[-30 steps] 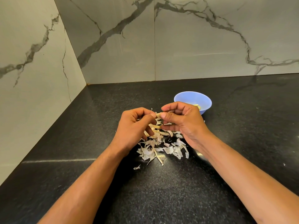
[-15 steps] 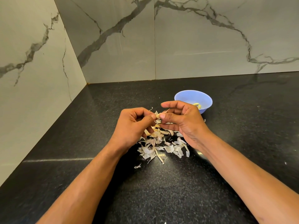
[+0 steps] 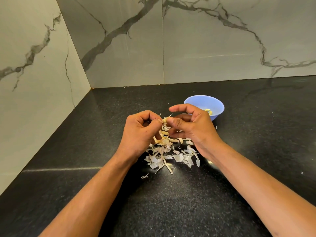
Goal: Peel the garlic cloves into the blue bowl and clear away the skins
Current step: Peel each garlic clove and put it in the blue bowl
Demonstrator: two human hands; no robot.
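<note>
1. Left hand (image 3: 140, 132) & right hand (image 3: 189, 124) meet above the counter. Between them they pinch one small pale garlic clove (image 3: 164, 120).
2. Left: fingers curled in, thumb & forefinger tip pressed on the clove's left end.
3. Right: thumb pressed on the clove's right end, forefinger arched up & clear of it, other fingers curled below. A thin wisp of skin sticks up from the clove.
4. Round light-blue plastic bowl (image 3: 217, 104) sits just behind the right hand, partly hidden by its knuckles. A few yellowish peeled cloves (image 3: 209, 111) lie inside, near the right wall.
5. Loose heap of papery white garlic skins (image 3: 171, 155) lies on the counter directly under & in front of both hands, w/ some pale stem pieces mixed in. One stray flake (image 3: 144, 176) sits a bit nearer the viewer, apart from the heap.
6. Black speckled stone countertop (image 3: 171, 211) runs wide: open surface right of the bowl, left of the left hand & in front of the heap between the forearms.
7. Edges: grey-veined white marble wall panels (image 3: 205, 48) close the back & left side, meeting in a corner back-left. Bowl stands well off the back wall; heap well off the left wall.
</note>
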